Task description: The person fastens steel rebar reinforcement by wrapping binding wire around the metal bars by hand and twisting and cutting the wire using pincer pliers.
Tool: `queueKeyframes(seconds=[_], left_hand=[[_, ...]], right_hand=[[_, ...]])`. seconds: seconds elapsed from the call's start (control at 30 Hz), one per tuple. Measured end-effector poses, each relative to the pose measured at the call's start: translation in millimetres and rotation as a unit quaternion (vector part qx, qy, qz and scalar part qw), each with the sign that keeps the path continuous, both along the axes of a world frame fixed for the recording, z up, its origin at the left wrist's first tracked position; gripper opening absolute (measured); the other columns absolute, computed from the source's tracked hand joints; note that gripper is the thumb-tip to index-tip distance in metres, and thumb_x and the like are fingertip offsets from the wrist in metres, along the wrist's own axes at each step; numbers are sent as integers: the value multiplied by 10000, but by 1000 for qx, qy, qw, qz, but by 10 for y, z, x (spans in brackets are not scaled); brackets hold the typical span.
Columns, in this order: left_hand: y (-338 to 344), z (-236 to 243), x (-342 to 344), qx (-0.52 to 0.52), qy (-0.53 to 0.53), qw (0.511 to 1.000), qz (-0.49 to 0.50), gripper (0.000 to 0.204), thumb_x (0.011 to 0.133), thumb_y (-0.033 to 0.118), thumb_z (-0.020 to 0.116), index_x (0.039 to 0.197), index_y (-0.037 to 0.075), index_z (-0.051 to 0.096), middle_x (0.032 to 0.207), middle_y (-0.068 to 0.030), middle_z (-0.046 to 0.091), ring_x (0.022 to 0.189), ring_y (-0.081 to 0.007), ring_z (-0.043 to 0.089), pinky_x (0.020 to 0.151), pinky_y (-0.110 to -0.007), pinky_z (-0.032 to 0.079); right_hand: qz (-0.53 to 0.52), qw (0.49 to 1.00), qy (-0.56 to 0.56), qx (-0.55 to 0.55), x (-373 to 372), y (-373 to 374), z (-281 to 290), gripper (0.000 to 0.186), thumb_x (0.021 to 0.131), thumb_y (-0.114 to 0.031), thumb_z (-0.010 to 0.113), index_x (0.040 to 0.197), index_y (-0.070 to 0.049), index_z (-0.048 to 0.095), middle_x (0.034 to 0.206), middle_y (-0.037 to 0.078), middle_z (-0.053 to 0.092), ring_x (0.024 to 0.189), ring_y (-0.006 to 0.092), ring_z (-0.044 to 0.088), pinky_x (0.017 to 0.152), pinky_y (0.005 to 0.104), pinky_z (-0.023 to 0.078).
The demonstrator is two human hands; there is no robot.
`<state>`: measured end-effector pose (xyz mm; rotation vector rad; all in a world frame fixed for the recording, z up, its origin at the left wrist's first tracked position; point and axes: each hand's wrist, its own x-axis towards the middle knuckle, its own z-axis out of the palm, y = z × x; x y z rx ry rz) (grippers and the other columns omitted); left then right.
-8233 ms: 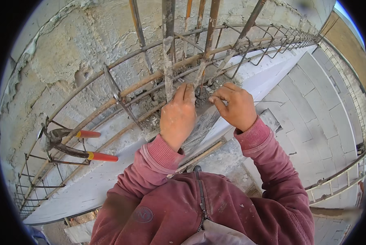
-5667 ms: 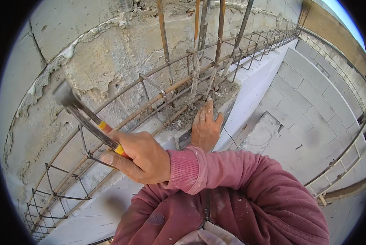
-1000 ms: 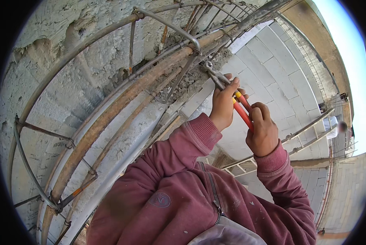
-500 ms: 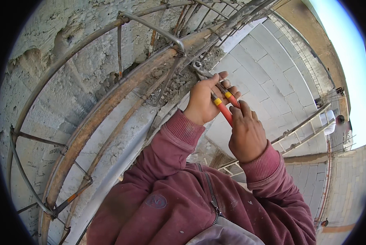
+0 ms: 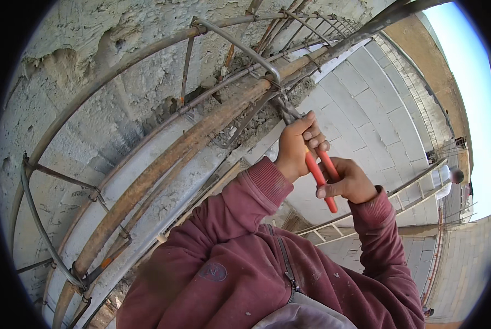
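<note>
Both my hands are on a pair of pincers (image 5: 331, 203) with red handles and dark metal jaws. My left hand (image 5: 296, 147) wraps round the upper part, just below the jaws. My right hand (image 5: 356, 180) grips the red handles lower down, thumb across them. The jaws meet the bent corner of a steel stirrup (image 5: 240, 45), beside a thick rusty rebar (image 5: 185, 140). Exactly what the jaws bite on, perhaps tie wire, is too small to make out.
A rough concrete wall (image 5: 114, 82) stands to the left, behind the curving rebar cage. Rubble (image 5: 256, 123) lies under the bars. On the right are a pale block wall (image 5: 360, 104), a wooden ladder (image 5: 388, 211) and a partly seen person (image 5: 443, 178) in white.
The pincers' jaws have gone up against the stirrup corner. My right hand has turned and shifted right and down, gripping the handles from the side. The view has shifted slightly.
</note>
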<state>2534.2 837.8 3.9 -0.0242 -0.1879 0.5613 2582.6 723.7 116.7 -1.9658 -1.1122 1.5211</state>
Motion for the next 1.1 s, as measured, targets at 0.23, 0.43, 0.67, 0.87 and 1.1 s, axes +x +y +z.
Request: queueKeyframes(seconds=[0.23, 0.43, 0.67, 0.87, 1.1], left_hand=[[-78, 264, 96, 59, 90, 987, 121, 169, 829, 207, 607, 890, 85, 507, 725, -17, 516, 706, -139, 520, 775, -320, 434], [-163, 216, 154, 187, -33, 978, 86, 593, 792, 356, 634, 1241, 47, 398, 1230, -106, 480, 1144, -225, 441, 971, -368, 333], [-3, -16, 125, 114, -180, 977, 9, 565, 755, 442, 640, 1145, 53, 517, 1212, -131, 507, 1233, -270, 379, 1056, -405, 264], [-66, 68, 52, 8, -27, 999, -37, 286, 813, 322, 554, 631, 157, 409, 489, 64, 279, 426, -84, 287, 462, -260, 319], [-29, 97, 38, 29, 163, 985, 58, 295, 798, 335, 586, 651, 141, 421, 627, -3, 475, 596, -159, 481, 618, -348, 445]], right_hand=[[134, 745, -639, 136, -155, 87, 383, 567, 626, 39, 596, 1171, -49, 468, 829, 186, 577, 740, 359, 589, 626, 425, 476], [310, 665, -679, 39, 138, 862, 1333, 365, 492, 37, 687, 848, 35, 605, 639, 171, 585, 590, 295, 579, 580, 329, 477], [19, 986, 54, -158, 403, 244, 404, 413, 585, -95, 762, 929, 28, 570, 651, 73, 563, 532, 189, 567, 519, 334, 466], [-35, 993, 76, -84, 267, -85, -158, 415, 635, -110, 735, 986, 13, 553, 778, 80, 572, 723, 163, 576, 577, 301, 454], [105, 829, -540, 102, -147, 20, -128, 527, 548, -40, 747, 992, 53, 479, 766, 211, 570, 669, 357, 593, 602, 377, 468]])
